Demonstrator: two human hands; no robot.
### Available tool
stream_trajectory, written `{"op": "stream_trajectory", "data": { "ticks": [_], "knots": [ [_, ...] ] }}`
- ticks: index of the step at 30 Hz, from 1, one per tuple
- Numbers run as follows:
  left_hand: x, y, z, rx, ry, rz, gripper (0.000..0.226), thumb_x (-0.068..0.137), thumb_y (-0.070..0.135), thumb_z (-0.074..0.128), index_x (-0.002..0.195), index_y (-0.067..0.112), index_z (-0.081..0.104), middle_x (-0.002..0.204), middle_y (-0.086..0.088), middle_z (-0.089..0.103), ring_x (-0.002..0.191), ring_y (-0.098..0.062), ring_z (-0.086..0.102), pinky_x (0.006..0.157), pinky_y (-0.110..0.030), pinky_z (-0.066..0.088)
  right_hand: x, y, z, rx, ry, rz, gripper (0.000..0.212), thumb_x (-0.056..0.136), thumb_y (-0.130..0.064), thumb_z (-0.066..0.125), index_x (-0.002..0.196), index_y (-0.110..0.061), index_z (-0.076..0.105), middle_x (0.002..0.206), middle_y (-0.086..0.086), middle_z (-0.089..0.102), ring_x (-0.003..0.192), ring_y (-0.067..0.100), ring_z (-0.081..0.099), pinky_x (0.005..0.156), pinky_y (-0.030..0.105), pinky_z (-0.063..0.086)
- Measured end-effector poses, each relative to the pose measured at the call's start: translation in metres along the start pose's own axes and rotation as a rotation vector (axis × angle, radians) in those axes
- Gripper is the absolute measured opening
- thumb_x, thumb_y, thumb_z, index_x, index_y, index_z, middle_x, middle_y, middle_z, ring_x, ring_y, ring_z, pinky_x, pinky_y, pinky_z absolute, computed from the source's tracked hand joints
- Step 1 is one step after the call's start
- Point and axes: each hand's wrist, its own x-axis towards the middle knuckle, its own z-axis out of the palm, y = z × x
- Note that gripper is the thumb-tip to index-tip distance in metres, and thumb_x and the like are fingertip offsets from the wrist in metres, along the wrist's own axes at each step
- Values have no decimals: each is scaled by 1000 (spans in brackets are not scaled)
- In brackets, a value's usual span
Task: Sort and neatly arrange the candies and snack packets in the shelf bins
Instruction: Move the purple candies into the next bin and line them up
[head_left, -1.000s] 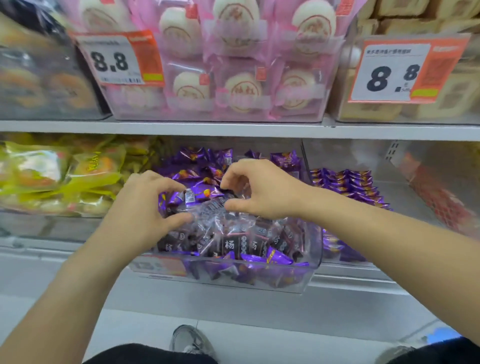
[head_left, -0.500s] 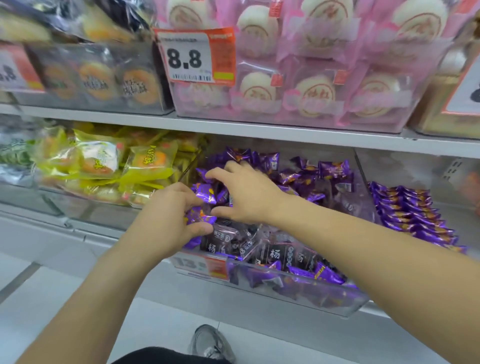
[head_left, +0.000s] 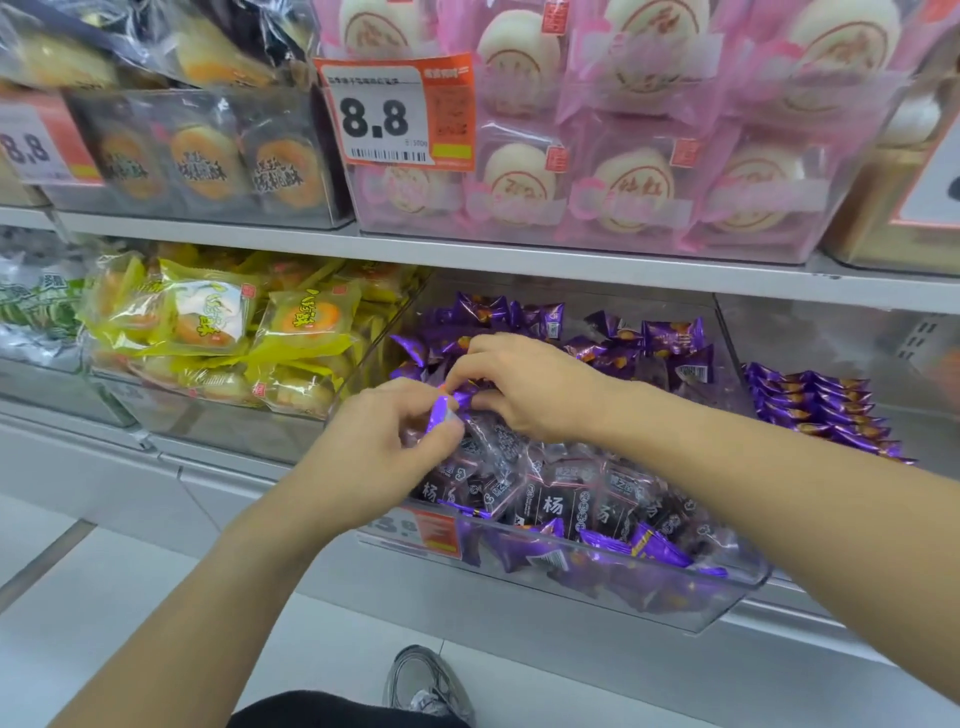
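A clear plastic bin (head_left: 675, 597) on the lower shelf holds a mix of purple candy packets (head_left: 670, 338) and dark packets with white characters (head_left: 556, 504). Both hands are over its left part. My left hand (head_left: 379, 457) pinches a small purple packet (head_left: 440, 413) between thumb and fingers. Just above and right of it, my right hand (head_left: 524, 384) has its fingers curled down onto the purple packets, pinching one at its fingertips. A neat row of purple packets (head_left: 815, 410) lies in the bin to the right.
Yellow snack packets (head_left: 218, 322) fill the bin to the left. On the upper shelf stand bins of pink-wrapped white cakes (head_left: 623, 176) and orange pastries (head_left: 208, 161), with an 8.8 price tag (head_left: 395, 114). My shoe (head_left: 426, 680) is on the pale floor below.
My view has swung left and closer. Both hands have stayed in the purple candy bin, and my left hand now lifts a purple packet clear of the pile.
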Motion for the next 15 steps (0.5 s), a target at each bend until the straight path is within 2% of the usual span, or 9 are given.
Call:
{"op": "stream_trajectory", "data": {
  "ticks": [2,5,8,11,13,15],
  "knots": [
    [-1,10,7,-88,-19,5,21,95,30,61,86,17,74,101,6,68,97,-5,62,85,-28,51,-15,4,-8,1,-1,4,26,94,-15,61,117,-24,67,101,-4,53,105,21,53,92,42,44],
    [2,24,15,-234,89,-44,19,97,34,57,98,23,73,100,6,71,95,-11,66,90,-36,51,-46,4,-28,83,94,65,31,94,-5,54,115,-25,67,105,1,58,102,20,56,93,38,44],
    [6,48,19,-537,157,-141,19,102,31,50,107,26,67,87,-3,74,74,-28,69,72,-41,58,-83,0,-49,268,254,197,33,97,-3,51,113,-28,66,105,1,62,97,16,64,91,37,50],
    [7,75,28,-837,80,-246,19,99,29,47,103,16,61,66,-16,69,53,-28,62,52,-28,53,-117,-4,-64,787,333,380,30,101,2,43,115,-19,60,103,10,61,82,23,73,78,40,61],
    [9,89,38,-948,3,-285,23,95,29,50,99,9,62,63,-19,68,52,-25,63,51,-24,53,-139,-3,-68,1147,433,503,25,101,3,43,117,-10,57,92,14,63,75,31,73,70,38,62],
    [10,102,49,-1028,-59,-313,23,96,25,52,87,7,63,62,-15,67,59,-28,69,54,-26,56,-158,-2,-68,1425,483,625,21,99,2,46,116,0,58,81,15,68,71,34,72,63,35,62]
  ]
}}
